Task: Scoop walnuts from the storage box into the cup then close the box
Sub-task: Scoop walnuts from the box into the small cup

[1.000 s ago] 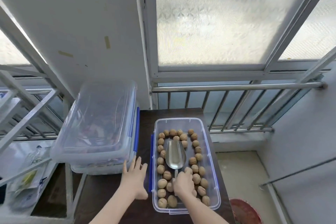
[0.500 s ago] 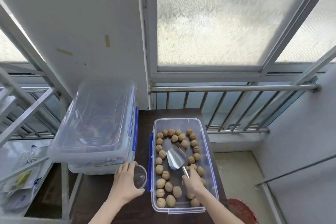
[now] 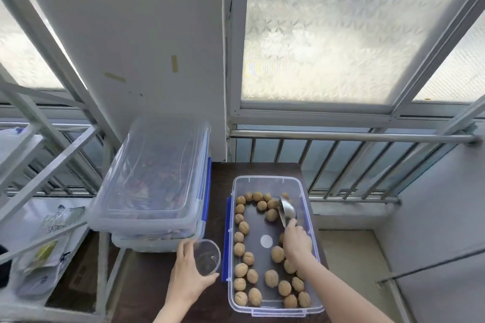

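Right hand [image 3: 296, 240] grips metal scoop [image 3: 286, 211] at far right of open clear plastic storage box [image 3: 309, 217], among brown walnuts [image 3: 271, 278]. Left hand [image 3: 187, 273] wraps clear plastic cup [image 3: 207, 257], upright on dark table [image 3: 217, 181], just left of box.

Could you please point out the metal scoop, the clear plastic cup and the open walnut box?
Shiny metal scoop [image 3: 286, 209]: head view, on its bowl.
Clear plastic cup [image 3: 207, 257]: head view, on its inside.
Clear open walnut box [image 3: 267, 179]: head view, on its far rim.

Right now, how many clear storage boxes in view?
3: open walnut box at right; two stacked to its left, top box on bottom box. None seem hidden.
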The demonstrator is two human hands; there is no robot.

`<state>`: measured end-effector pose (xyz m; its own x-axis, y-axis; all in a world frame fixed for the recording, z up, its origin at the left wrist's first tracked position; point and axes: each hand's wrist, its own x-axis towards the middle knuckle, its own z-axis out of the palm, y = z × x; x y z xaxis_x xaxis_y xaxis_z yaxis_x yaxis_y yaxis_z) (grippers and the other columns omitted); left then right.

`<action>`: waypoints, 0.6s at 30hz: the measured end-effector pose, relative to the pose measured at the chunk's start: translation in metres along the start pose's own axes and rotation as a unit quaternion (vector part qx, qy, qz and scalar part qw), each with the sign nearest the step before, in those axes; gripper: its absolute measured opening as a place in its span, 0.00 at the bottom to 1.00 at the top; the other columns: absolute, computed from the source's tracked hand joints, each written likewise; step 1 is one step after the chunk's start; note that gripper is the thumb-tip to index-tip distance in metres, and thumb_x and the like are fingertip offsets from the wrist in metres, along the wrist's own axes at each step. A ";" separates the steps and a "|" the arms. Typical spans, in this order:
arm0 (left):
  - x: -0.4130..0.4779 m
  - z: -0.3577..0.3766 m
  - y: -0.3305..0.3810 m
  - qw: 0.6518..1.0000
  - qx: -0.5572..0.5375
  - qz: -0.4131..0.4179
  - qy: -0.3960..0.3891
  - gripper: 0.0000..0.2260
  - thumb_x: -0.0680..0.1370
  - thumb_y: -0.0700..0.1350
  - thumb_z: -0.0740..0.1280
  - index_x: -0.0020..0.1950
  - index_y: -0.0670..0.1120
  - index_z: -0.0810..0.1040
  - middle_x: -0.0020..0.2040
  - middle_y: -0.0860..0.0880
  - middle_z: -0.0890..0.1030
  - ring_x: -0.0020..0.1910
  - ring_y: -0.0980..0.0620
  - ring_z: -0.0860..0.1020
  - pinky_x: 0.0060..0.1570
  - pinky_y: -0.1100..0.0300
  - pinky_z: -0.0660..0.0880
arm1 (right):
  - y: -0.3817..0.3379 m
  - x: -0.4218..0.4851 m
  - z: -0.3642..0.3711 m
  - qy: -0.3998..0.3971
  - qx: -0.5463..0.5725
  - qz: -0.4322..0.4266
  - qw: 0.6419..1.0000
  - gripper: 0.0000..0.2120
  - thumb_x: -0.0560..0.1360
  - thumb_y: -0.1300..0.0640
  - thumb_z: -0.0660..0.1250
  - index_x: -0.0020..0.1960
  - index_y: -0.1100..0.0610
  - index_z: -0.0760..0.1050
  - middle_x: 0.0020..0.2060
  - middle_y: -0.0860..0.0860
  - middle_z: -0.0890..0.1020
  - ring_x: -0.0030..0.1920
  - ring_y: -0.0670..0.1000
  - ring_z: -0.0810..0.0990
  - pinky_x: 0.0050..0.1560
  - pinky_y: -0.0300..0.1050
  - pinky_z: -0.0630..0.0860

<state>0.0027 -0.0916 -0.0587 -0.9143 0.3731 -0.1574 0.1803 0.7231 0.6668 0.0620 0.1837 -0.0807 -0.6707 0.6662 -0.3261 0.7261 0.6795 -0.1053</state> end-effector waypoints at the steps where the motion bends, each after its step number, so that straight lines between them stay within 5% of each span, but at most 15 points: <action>1: 0.000 0.002 -0.002 1.000 -0.008 -0.005 0.009 0.40 0.54 0.53 0.80 0.62 0.49 0.69 0.56 0.53 0.67 0.56 0.51 0.74 0.53 0.58 0.74 | -0.004 0.000 0.003 -0.020 0.031 0.013 0.999 0.14 0.80 0.63 0.53 0.65 0.62 0.64 0.61 0.58 0.77 0.60 0.57 0.78 0.54 0.49 0.76; 5: 0.003 0.006 -0.007 0.999 -0.026 -0.010 0.023 0.41 0.54 0.52 0.80 0.64 0.48 0.69 0.55 0.54 0.66 0.60 0.49 0.70 0.61 0.56 0.68 | -0.010 0.007 0.020 -0.093 0.144 0.042 0.984 0.15 0.79 0.59 0.56 0.64 0.60 0.65 0.63 0.59 0.75 0.62 0.61 0.75 0.60 0.53 0.73; 9: 0.006 0.006 -0.008 0.999 -0.037 -0.008 0.011 0.42 0.55 0.52 0.79 0.66 0.49 0.67 0.56 0.57 0.66 0.60 0.51 0.70 0.59 0.59 0.68 | -0.012 0.022 0.024 -0.146 0.281 0.055 0.947 0.14 0.79 0.60 0.54 0.61 0.64 0.70 0.54 0.59 0.79 0.50 0.56 0.77 0.55 0.50 0.74; 14: 0.006 0.012 -0.018 0.998 -0.063 -0.017 0.007 0.41 0.52 0.55 0.76 0.64 0.52 0.68 0.56 0.56 0.71 0.59 0.55 0.71 0.58 0.61 0.69 | -0.009 0.036 0.028 -0.166 0.238 0.005 0.957 0.14 0.80 0.58 0.53 0.64 0.61 0.66 0.59 0.60 0.78 0.54 0.57 0.77 0.51 0.47 0.71; 18: 0.007 0.013 -0.019 0.997 -0.071 -0.013 0.005 0.41 0.53 0.55 0.76 0.64 0.53 0.67 0.57 0.55 0.71 0.59 0.56 0.70 0.58 0.62 0.67 | -0.010 0.034 0.030 -0.216 0.294 -0.025 0.931 0.06 0.81 0.58 0.55 0.54 0.57 0.68 0.46 0.53 0.76 0.44 0.50 0.74 0.43 0.41 0.70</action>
<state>-0.0022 -0.0950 -0.0818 -0.9217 0.3491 -0.1690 0.1042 0.6427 0.7590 0.0362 0.1900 -0.1183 -0.6749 0.3663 -0.6406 0.7379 0.3370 -0.5848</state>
